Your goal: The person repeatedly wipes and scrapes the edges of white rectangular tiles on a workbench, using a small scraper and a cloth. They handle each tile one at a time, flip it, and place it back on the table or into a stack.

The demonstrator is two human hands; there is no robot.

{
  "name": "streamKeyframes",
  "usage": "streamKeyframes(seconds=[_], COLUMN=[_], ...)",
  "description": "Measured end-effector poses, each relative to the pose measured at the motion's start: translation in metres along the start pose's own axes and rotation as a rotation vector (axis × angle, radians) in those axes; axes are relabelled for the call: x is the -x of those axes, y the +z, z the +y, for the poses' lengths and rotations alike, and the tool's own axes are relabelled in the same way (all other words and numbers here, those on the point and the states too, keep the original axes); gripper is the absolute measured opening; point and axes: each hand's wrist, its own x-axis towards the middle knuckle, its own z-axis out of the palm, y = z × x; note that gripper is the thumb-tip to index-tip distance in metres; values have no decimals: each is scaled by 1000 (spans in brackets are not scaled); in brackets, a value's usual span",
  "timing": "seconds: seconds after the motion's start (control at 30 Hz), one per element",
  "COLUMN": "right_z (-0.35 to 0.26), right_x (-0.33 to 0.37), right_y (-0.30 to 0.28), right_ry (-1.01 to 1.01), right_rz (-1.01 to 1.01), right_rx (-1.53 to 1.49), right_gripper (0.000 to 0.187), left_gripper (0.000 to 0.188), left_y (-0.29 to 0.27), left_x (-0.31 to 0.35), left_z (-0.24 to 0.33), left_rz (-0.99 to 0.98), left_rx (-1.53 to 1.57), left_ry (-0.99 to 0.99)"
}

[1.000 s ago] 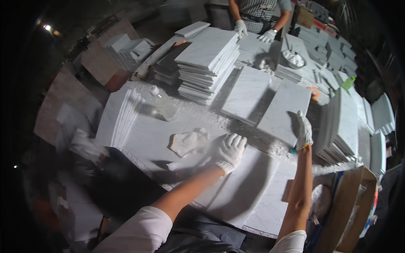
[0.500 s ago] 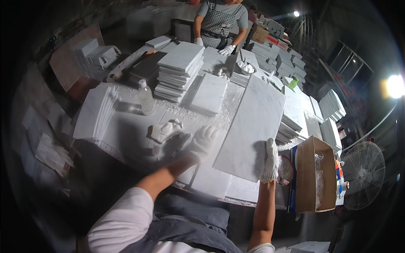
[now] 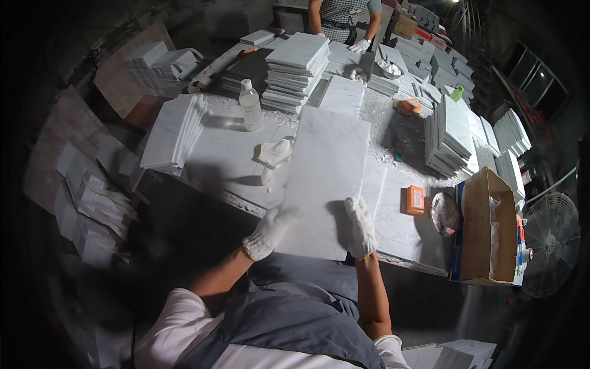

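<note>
I hold a large white marble tile [image 3: 326, 172] lengthwise over the front of the worktable [image 3: 227, 154]. My left hand [image 3: 270, 229], in a white knit glove, grips its near left corner. My right hand [image 3: 360, 226], gloved too, lies flat on its near end with fingers spread along the surface. The tile's far end reaches toward a tall stack of white tiles [image 3: 296, 71]. A crumpled white glove or rag [image 3: 274, 154] lies just left of the tile.
A clear plastic bottle [image 3: 250, 106] stands beside another tile stack [image 3: 175, 129]. An orange block [image 3: 415, 200] and an open cardboard box [image 3: 488, 227] sit at right, a fan [image 3: 550, 243] beyond. Another person [image 3: 344, 18] works at the far end.
The tile came from the far right of the table toward me and now lies lengthwise in front of me. My left hand left the tabletop and took its near corner.
</note>
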Motion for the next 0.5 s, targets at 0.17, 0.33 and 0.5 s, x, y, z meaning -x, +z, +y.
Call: streamKeyframes(seconds=[0.17,0.33,0.5], right_z=[27,45,43], right_x=[6,4,5], right_y=[9,23,36], right_ry=[45,182,294], right_rz=[-27,-14,-171], right_rx=[234,63,161], right_gripper=[39,41,47], left_gripper=[31,35,37], left_y=[-17,-32,-64], left_x=[29,41,53], left_z=[-14,-14,4], left_rz=[69,104,239], left_rx=[144,165,24], left_ry=[-48,-50,-147])
